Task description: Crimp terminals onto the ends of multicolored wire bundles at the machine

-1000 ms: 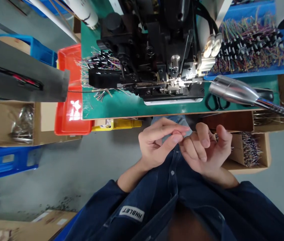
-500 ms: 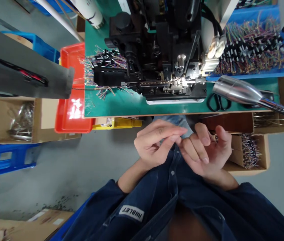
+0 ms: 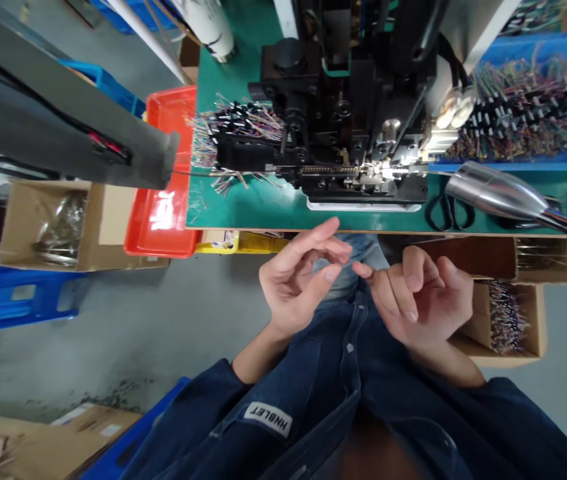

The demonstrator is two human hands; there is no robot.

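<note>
My left hand [image 3: 298, 283] is in front of the bench edge, its thumb and fingers parted with nothing visible between them. Close beside it, a small gap away, is my right hand [image 3: 421, 300]. Its little finger points toward the left hand, the middle fingers are loosely bent and the thumb stands apart; no object shows in it. Beyond both hands, on the green bench top [image 3: 258, 213], stands a black machine [image 3: 333, 127] with a brightly lit metal work point [image 3: 378, 173]. Neither hand touches the machine.
A metal lamp head [image 3: 483, 190] and black scissors [image 3: 448, 212] are on the right. Bundled wires [image 3: 528, 113] fill a blue bin behind them. At the left are a red tray [image 3: 156, 230], more wires [image 3: 233, 127] and a cardboard box [image 3: 91, 233]. Below the bench, another box holds wires [image 3: 506, 320].
The fingertips of my left hand have parted from its thumb and drawn away from my right little finger. My right hand keeps nearly the same pose. The whole view has shifted slightly.
</note>
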